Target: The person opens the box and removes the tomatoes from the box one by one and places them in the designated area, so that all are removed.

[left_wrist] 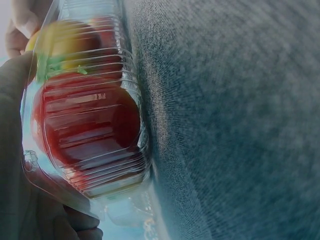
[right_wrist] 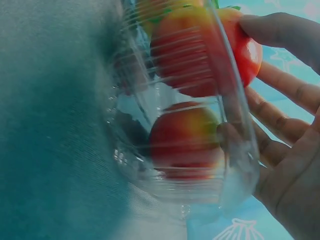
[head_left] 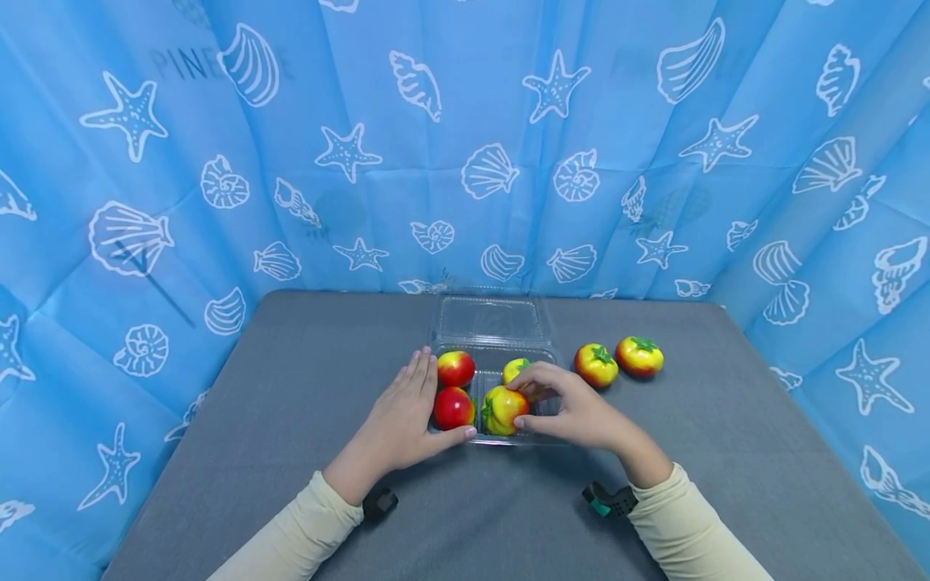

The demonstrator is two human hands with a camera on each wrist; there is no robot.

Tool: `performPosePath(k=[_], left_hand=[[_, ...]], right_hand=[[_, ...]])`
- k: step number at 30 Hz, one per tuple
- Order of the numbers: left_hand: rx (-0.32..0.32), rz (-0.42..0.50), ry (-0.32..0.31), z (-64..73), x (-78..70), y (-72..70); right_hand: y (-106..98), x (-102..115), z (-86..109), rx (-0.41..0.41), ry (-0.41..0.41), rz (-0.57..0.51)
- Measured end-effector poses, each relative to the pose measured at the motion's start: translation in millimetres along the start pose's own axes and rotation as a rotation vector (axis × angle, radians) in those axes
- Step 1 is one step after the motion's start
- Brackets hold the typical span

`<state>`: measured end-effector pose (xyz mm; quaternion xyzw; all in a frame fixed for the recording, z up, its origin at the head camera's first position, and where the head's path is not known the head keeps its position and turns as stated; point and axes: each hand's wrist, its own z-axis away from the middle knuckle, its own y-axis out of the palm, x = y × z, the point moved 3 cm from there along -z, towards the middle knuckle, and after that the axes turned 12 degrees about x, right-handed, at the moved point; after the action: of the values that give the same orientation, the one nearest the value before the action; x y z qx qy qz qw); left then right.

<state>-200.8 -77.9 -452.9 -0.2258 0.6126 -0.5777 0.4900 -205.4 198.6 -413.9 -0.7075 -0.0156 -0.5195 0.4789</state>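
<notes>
I think the step in hand is putting a fruit into the box. My right hand (head_left: 581,407) pinches the yellow fruit (head_left: 504,411) between its thumb and fingers. That fruit is at the front right of the clear box (head_left: 501,441), tipped so its green top points left. In the right wrist view, part of it pokes past the rim. My left hand (head_left: 403,415) does not grip: its fingers lie straight by the box's left side, and its thumb reaches to the front edge.

The back red fruit (head_left: 455,369) and the front red fruit (head_left: 454,408) sit on the left side of the box. The small-looking fruit (head_left: 516,369) is at the back right. The near loose fruit (head_left: 596,365) and the far loose fruit (head_left: 639,357) lie on the gray table (head_left: 363,347), to the right.

Next, I think I need to ease the pinched fruit down, then let go softly, with the left hand steadying the light box.

My right hand hides some of the back right fruit. I can't tell if the pinched one touches the bottom. The see-through lid (head_left: 490,320), folded back, is hard to make out. In the left wrist view, ridged plastic smears the fruits and the left fingers look dark.
</notes>
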Motion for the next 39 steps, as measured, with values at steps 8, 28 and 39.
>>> performPosePath(k=[8, 28, 39], left_hand=[[0.012, 0.002, -0.011, -0.3, -0.6, 0.2], [-0.005, -0.013, 0.000, 0.1, -1.0, 0.2], [-0.011, 0.000, 0.015, 0.9, -1.2, -1.3]], right_hand=[[-11, 2, 5.8, -0.027, -0.009, -0.016], [-48, -2, 27.1, -0.167, 0.025, -0.024], [-72, -11, 42.1, -0.268, 0.045, -0.030]])
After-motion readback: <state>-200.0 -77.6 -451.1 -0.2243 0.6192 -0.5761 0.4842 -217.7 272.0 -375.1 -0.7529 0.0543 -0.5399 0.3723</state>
